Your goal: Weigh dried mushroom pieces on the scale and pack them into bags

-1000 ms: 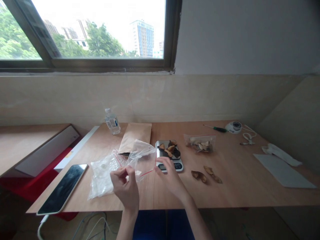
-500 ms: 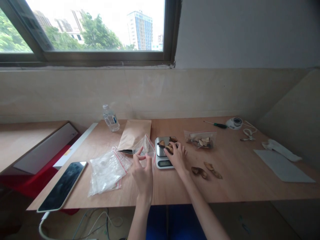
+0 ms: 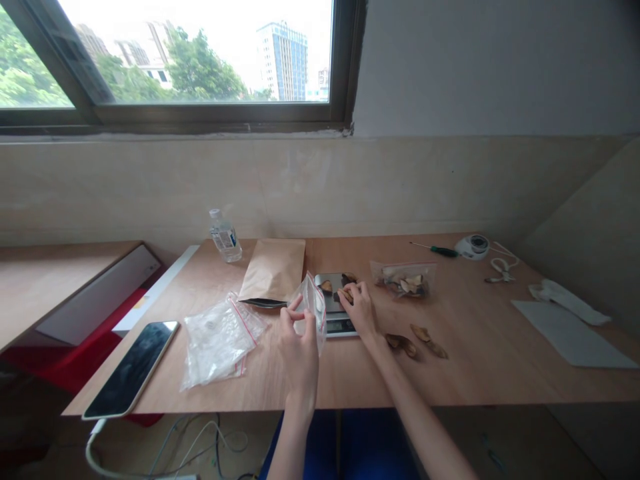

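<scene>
My left hand [image 3: 299, 340] pinches a clear zip bag [image 3: 314, 303] with a red seal line, held upright at the left side of the kitchen scale [image 3: 327, 307]. Over the scale's plate, my right hand [image 3: 361, 310] has its fingers closed on a brown dried slice [image 3: 345, 295], mostly covered by the fingers. Other dried slices [image 3: 326, 287] lie on the plate. Two more dried pieces [image 3: 401, 345] rest on the table to the right of my right forearm. The bag covers part of the scale's left edge.
Behind the bag lies a brown paper pouch [image 3: 275, 270]; flat clear bags [image 3: 220, 340] and a phone [image 3: 131, 370] are to the left. A water bottle [image 3: 226, 237] stands at the back. Rightward are a filled zip bag [image 3: 407, 279], a screwdriver [image 3: 443, 251] and a white camera [image 3: 473, 247].
My left hand has brought the clear bag rightward, against the scale's edge. My right hand's fingers have drawn together around a dried slice. The view has shifted slightly.
</scene>
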Motion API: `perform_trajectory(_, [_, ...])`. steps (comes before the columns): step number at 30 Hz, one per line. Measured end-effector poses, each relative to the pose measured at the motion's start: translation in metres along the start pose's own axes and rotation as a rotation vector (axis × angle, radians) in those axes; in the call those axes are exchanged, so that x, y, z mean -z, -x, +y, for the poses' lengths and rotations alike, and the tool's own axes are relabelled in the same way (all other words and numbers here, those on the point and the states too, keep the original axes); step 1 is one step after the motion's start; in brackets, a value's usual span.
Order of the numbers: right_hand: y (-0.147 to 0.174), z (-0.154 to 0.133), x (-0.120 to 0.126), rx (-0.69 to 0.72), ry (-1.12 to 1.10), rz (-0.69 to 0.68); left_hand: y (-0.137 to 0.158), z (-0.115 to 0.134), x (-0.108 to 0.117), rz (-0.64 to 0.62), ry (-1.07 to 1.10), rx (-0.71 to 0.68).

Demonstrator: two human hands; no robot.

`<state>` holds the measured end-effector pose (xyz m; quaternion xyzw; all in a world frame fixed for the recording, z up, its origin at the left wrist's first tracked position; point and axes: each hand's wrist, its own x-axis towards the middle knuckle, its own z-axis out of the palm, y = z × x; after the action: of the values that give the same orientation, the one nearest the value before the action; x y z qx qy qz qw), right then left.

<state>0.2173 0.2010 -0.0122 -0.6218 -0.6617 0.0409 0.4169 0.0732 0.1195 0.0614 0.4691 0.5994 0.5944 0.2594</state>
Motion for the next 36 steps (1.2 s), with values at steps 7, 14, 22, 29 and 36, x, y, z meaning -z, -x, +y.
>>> perform_trajectory(7, [-0.007,-0.016,0.020,-0.081,-0.204,0.103,-0.001,0.000,-0.004,0.001,-0.001,0.018])
perform_trajectory(14, [-0.010,-0.087,0.066,-0.073,-0.470,-0.002,-0.002,0.005,-0.008,-0.021,-0.118,-0.011])
perform_trajectory(22, [0.003,-0.097,0.064,0.155,-0.227,-0.243,0.008,0.004,-0.009,0.052,-0.015,-0.011])
perform_trajectory(29, [-0.002,-0.103,0.060,0.238,-0.188,-0.392,0.012,-0.002,-0.014,0.004,0.038,0.006])
perform_trajectory(36, [-0.007,-0.090,0.041,0.195,-0.421,-0.413,0.008,-0.011,-0.015,0.065,0.172,0.157])
